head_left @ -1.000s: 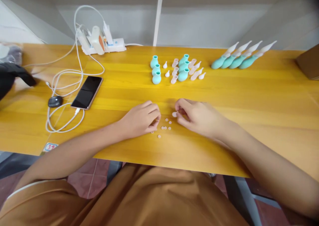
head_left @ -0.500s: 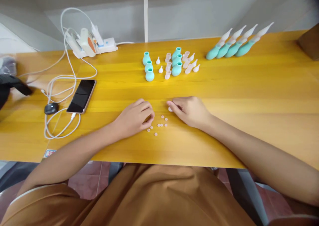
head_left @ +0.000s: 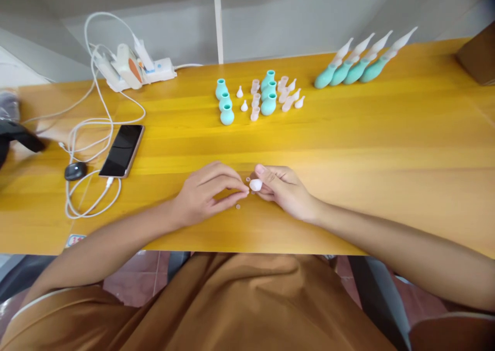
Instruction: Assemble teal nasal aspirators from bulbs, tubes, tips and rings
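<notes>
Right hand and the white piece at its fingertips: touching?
Touching. The head view shows the white piece held at the fingertips of the right hand.

dark-screened phone (head_left: 121,151) near a small black case (head_left: 75,171), looped white cable (head_left: 109,184), loaded power strip (head_left: 164,70) behind

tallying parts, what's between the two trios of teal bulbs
In the head view, two small white tips and three translucent pieces are there.

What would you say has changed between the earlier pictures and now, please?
The left hand has moved rightward, its fingers straighter; the right hand has turned, bringing its white piece close to the left fingers. Whether the left hand grips anything is unclear. The teal bulbs and phone stayed put.
</notes>
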`<state>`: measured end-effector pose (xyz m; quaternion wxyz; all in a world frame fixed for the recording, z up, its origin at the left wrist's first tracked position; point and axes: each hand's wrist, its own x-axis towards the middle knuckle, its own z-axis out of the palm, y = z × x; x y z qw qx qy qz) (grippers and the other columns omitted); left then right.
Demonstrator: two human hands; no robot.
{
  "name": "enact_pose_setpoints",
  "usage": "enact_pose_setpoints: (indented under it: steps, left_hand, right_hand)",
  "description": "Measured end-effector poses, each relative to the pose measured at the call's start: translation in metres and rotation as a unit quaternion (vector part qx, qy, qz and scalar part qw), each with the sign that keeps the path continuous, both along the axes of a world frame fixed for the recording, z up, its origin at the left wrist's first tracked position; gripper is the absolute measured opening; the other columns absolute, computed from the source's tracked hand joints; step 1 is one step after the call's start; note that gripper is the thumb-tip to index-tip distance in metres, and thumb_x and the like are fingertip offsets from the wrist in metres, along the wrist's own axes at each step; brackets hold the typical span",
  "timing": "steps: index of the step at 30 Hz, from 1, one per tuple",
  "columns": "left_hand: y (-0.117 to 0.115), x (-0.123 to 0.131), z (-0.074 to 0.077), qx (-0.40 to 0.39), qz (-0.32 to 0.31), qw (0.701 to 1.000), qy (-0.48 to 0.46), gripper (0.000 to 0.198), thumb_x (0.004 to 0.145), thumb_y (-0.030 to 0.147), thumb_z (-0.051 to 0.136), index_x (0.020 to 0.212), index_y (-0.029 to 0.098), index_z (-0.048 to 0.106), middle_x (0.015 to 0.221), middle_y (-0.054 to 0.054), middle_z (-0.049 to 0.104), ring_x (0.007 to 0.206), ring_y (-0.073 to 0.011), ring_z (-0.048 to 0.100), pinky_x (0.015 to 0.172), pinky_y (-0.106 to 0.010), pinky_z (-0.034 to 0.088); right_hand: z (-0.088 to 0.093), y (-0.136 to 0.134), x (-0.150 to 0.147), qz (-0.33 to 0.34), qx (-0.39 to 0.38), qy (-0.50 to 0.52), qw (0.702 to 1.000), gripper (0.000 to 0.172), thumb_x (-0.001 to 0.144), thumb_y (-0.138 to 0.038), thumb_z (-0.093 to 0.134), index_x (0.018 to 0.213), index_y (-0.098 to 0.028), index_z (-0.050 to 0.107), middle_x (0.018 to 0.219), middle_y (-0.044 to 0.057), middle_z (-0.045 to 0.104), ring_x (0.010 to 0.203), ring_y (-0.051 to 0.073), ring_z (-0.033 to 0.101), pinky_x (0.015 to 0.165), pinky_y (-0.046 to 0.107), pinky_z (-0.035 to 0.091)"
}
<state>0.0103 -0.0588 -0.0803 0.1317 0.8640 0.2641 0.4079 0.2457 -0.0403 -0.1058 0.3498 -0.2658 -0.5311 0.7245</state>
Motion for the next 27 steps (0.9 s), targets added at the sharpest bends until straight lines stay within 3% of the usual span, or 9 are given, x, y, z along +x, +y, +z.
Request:
enact_pose_setpoints:
  steps: [7,27]
  left_hand:
    - [-0.0004,0.0011,-0.0009,-0.039,-0.006,0.999,-0.017,0.009,0.103,0.023,0.082,0.111,0.022,0.078,0.104,-0.005,0.081,0.091,-0.0146,0.077,0.083,-0.028,0.064]
    - [0.0005,0.0044,-0.0026,-0.114,-0.027,0.992,-0.037,0.011,0.103,0.024,0.083,0.11,0.021,0.075,0.098,-0.003,0.084,0.086,-0.0133,0.078,0.077,-0.025,0.061]
  right_hand:
    - [-0.0046,-0.0026,-0.0012,0.004,0.012,-0.025,1.0,0.065,0.107,-0.074,0.061,0.074,-0.02,0.051,0.062,-0.009,0.028,0.053,0.007,0.022,0.05,0.025,0.019]
    - [-0.0058,-0.0018,0.0006,0.028,0.04,-0.044,0.998,0.065,0.109,-0.074,0.058,0.075,-0.019,0.052,0.062,-0.007,0.033,0.055,0.007,0.026,0.051,0.025,0.021]
